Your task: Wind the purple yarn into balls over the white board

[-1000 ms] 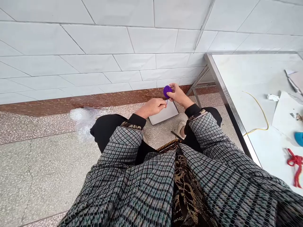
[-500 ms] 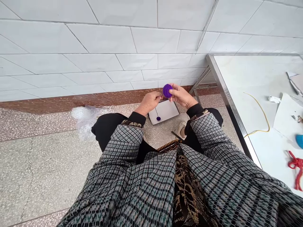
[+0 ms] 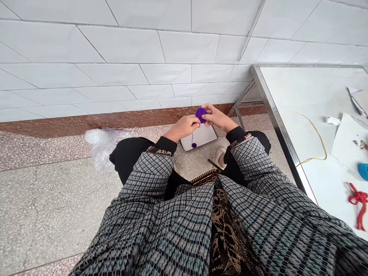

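A purple ball of yarn (image 3: 200, 114) is held up between my knees, gripped by the fingers of my right hand (image 3: 216, 117). My left hand (image 3: 186, 127) is closed just beside the ball, its fingertips pinching the purple strand. From there the strand hangs down to a smaller purple yarn ball (image 3: 194, 145), which lies in a shallow white box (image 3: 205, 137) with dark edges on the floor. The hands cover the far side of that box.
To the right stands a metal-framed white table (image 3: 284, 90) bearing a yellow cord (image 3: 317, 136), a red knotted cord (image 3: 358, 197) and a blue object (image 3: 363, 171). Clear plastic bags with white string (image 3: 103, 147) lie on the floor to the left. A tiled wall (image 3: 120, 50) rises ahead.
The large yarn ball has turned in my right hand and shifted slightly left and down. My left hand has come closer against it. The small ball has moved slightly in the box.
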Demonstrator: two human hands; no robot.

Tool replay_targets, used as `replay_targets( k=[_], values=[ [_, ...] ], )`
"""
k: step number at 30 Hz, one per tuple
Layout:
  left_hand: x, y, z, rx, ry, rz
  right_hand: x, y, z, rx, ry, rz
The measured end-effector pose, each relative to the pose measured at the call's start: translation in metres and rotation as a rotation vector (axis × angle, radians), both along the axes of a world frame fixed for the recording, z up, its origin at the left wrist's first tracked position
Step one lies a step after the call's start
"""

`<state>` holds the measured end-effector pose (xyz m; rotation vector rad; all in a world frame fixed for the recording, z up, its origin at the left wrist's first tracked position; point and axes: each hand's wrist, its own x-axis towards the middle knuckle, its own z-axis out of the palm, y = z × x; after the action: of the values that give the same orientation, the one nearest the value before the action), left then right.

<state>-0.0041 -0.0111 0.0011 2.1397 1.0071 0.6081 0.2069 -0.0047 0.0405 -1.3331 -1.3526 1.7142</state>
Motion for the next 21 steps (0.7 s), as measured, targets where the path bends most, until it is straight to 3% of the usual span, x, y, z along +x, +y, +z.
replay_targets(
  k=[7, 9, 11, 14, 18, 21],
  values=[
    [-0.003, -0.001, 0.008, 0.015, 0.001, -0.032, 0.0, 0.004, -0.006, 0.136, -0.181, -0.013],
    [-0.008, 0.001, 0.01, 0.039, 0.005, 0.015, 0.002, 0.001, -0.003, 0.132, -0.286, 0.099],
    [-0.014, 0.004, 0.011, 0.064, 0.004, 0.066, 0.005, -0.002, 0.001, 0.087, -0.303, 0.298],
    [-0.017, 0.008, 0.01, 0.08, -0.022, 0.132, 0.009, -0.003, 0.005, 0.028, -0.123, 0.471],
    [-0.01, 0.008, 0.005, 0.019, -0.052, 0.191, 0.012, 0.002, 0.003, 0.029, 0.181, 0.231],
    [0.001, 0.001, 0.003, -0.073, -0.013, 0.054, 0.008, 0.004, 0.001, 0.009, 0.31, 0.037]
  ],
)
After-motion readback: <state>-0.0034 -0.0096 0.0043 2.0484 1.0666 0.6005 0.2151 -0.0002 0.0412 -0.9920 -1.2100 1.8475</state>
